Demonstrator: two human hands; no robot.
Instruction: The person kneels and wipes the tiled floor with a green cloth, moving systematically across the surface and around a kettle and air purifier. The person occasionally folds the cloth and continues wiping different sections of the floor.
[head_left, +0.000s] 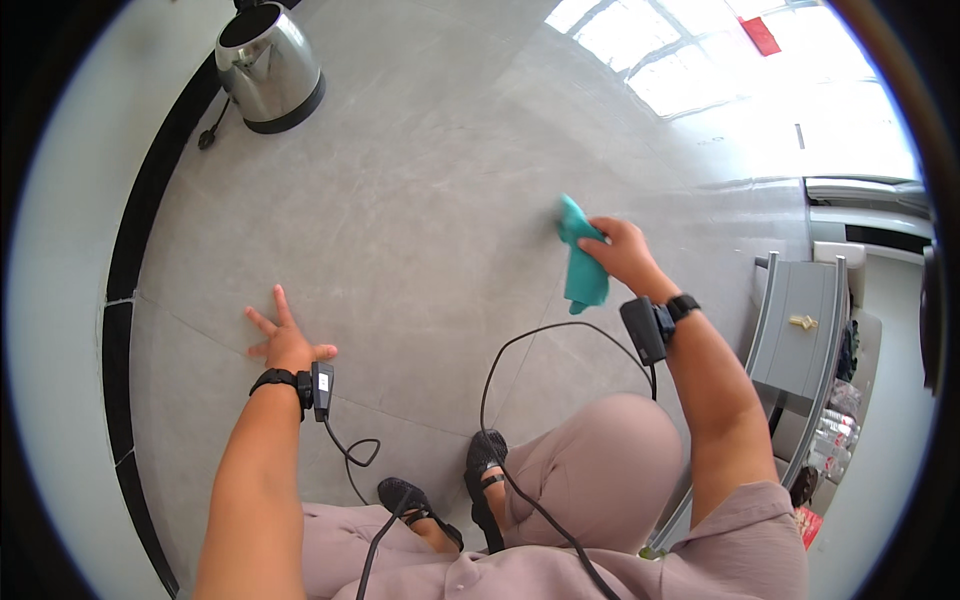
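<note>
A teal cloth point(586, 272) hangs bunched from my right hand point(622, 250), its fingers closed around the upper part. The cloth is over the grey tiled floor point(420, 230), right of the middle; whether its lower end touches the tiles I cannot tell. My left hand point(289, 345) is at the left, fingers spread wide, with nothing in it. It is over the floor near a tile joint. Each wrist wears a black strap with a small dark box and a cable.
A shiny steel electric kettle point(272, 70) stands at the far left by the black skirting, its plug point(206, 139) lying beside it. A grey metal rack point(795, 330) with bottles is at the right. Black cables point(487, 385) loop past my knees. My shoes point(488, 452) are at the near edge.
</note>
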